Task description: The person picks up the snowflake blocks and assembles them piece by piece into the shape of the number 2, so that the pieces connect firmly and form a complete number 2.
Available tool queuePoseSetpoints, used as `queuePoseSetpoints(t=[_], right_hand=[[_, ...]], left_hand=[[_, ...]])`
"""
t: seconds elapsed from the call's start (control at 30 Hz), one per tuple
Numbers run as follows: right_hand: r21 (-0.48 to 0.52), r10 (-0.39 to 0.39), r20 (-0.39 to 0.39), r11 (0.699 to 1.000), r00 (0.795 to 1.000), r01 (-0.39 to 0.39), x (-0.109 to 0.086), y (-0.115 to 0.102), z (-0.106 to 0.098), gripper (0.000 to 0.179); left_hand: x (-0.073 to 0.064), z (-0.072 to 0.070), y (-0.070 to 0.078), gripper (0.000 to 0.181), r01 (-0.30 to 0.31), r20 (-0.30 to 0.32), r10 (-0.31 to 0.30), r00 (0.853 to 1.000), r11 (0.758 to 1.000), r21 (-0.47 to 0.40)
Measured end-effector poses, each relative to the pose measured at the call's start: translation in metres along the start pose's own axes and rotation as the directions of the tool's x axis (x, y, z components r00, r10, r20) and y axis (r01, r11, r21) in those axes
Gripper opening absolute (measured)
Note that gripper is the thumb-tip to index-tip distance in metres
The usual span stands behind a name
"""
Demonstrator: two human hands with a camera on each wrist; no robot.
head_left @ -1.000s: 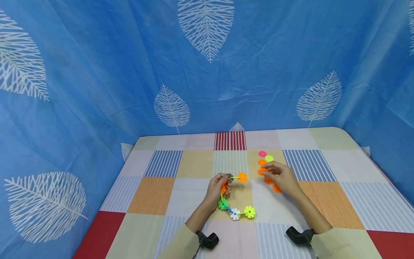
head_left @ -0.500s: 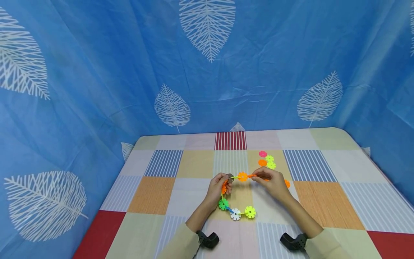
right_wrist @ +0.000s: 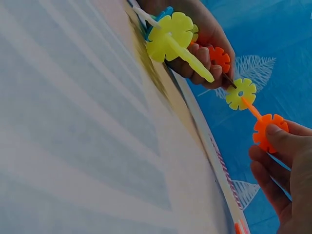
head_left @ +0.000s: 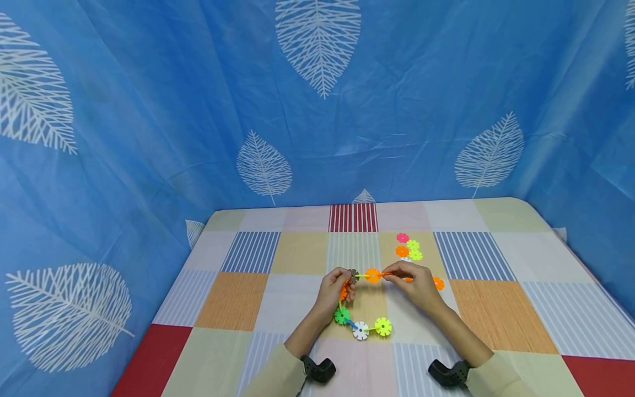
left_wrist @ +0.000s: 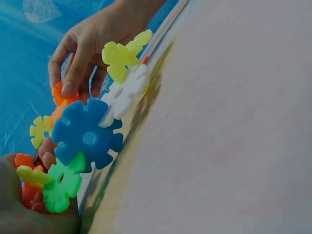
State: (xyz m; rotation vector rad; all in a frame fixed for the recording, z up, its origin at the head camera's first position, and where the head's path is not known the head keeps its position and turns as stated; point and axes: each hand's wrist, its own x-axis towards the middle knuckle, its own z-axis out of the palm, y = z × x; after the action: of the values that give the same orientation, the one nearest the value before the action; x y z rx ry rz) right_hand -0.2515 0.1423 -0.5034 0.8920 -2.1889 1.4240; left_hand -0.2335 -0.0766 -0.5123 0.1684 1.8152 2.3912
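Note:
My left hand (head_left: 331,289) grips a curved chain of notched, flower-shaped plastic discs around its brown disc (head_left: 353,275). From there the chain hangs down through a green disc (head_left: 342,316) and a white disc (head_left: 360,331) to a yellow disc (head_left: 383,327) at its lower end. A blue disc (left_wrist: 87,136) joins the green and white ones. At the upper end, an orange disc (head_left: 372,275) points toward my right hand (head_left: 416,284). Thumb and fingers of that hand pinch another orange disc (right_wrist: 268,134), its edge meeting the chain's orange disc.
Loose discs lie beyond my right hand: a pink disc (head_left: 402,237), yellow discs (head_left: 414,255), an orange disc (head_left: 402,251) and a partly hidden white one. Another orange disc (head_left: 439,283) is right of that hand. A patchwork cloth (head_left: 297,300) covers the table; a blue curtain (head_left: 397,138) stands behind.
My right hand picked an orange disc from the loose ones and moved left with it to the chain's upper end. The left hand and chain have stayed nearly still.

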Motion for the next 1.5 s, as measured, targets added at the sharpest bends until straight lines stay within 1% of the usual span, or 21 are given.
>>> queuePoseSetpoints(t=[0.1, 0.23, 0.4, 0.57, 0.67, 0.8, 0.9, 0.97, 1.07, 1.13, 1.2, 1.3, 1.37, 1.5], right_hand=[[0.019, -0.017, -0.019, 1.000, 1.000, 0.017, -0.001, 0.000, 0.002, 0.018], [0.063, -0.018, -0.029, 0.998, 0.999, 0.020, -0.004, 0.001, 0.004, 0.018], [0.067, -0.031, -0.040, 0.997, 0.999, 0.033, -0.004, -0.002, 0.006, 0.020], [0.049, -0.081, -0.021, 0.995, 0.997, 0.082, -0.001, -0.018, 0.004, 0.023], [0.032, -0.101, -0.017, 0.994, 0.995, 0.102, 0.000, -0.027, 0.004, 0.023], [-0.006, -0.117, -0.062, 0.993, 0.991, 0.117, -0.002, -0.016, 0.006, 0.027], [-0.022, -0.118, -0.080, 0.993, 0.990, 0.117, -0.006, -0.003, 0.008, 0.030], [-0.025, -0.109, -0.085, 0.994, 0.990, 0.107, -0.007, 0.001, 0.009, 0.029], [-0.016, -0.104, -0.088, 0.995, 0.991, 0.103, -0.009, 0.002, 0.010, 0.028], [-0.017, -0.118, -0.092, 0.993, 0.989, 0.117, -0.008, 0.002, 0.010, 0.027], [-0.025, -0.126, -0.092, 0.992, 0.988, 0.124, -0.008, 0.001, 0.011, 0.026], [-0.048, -0.118, -0.080, 0.992, 0.990, 0.114, -0.008, 0.000, 0.011, 0.026], [-0.061, -0.100, -0.063, 0.994, 0.993, 0.096, -0.009, 0.000, 0.010, 0.025], [-0.139, -0.072, -0.019, 0.988, 0.997, 0.069, -0.010, 0.003, 0.003, 0.028]], left_hand=[[-0.001, -0.001, 0.001, 0.021, 0.002, 0.019, -0.003, 1.000, 1.000, 0.002], [-0.002, -0.002, 0.003, 0.023, 0.008, 0.044, -0.008, 0.999, 1.000, 0.012], [-0.005, 0.000, 0.009, 0.023, 0.002, 0.063, -0.004, 0.998, 0.999, 0.035], [-0.009, 0.005, 0.020, 0.021, -0.005, 0.066, 0.001, 0.998, 0.998, 0.059], [-0.007, 0.003, 0.015, 0.022, -0.005, 0.058, 0.001, 0.998, 0.998, 0.059], [-0.002, -0.001, 0.006, 0.022, 0.006, 0.064, -0.009, 0.998, 0.999, 0.045], [-0.001, -0.001, 0.005, 0.016, 0.022, 0.084, -0.025, 0.996, 0.999, 0.033], [0.000, -0.001, 0.005, 0.011, 0.039, 0.093, -0.042, 0.995, 0.999, 0.032], [0.003, 0.000, 0.007, 0.008, 0.089, 0.103, -0.094, 0.990, 0.995, 0.049], [0.005, 0.000, 0.008, 0.012, 0.113, 0.121, -0.120, 0.985, 0.992, 0.063], [0.007, -0.001, 0.010, 0.020, 0.139, 0.158, -0.151, 0.976, 0.987, 0.084], [0.008, -0.001, 0.012, 0.034, 0.145, 0.220, -0.169, 0.961, 0.982, 0.124], [0.010, -0.001, 0.012, 0.038, 0.151, 0.247, -0.184, 0.951, 0.978, 0.147], [0.013, -0.003, 0.011, 0.035, 0.144, 0.248, -0.187, 0.950, 0.973, 0.181]])
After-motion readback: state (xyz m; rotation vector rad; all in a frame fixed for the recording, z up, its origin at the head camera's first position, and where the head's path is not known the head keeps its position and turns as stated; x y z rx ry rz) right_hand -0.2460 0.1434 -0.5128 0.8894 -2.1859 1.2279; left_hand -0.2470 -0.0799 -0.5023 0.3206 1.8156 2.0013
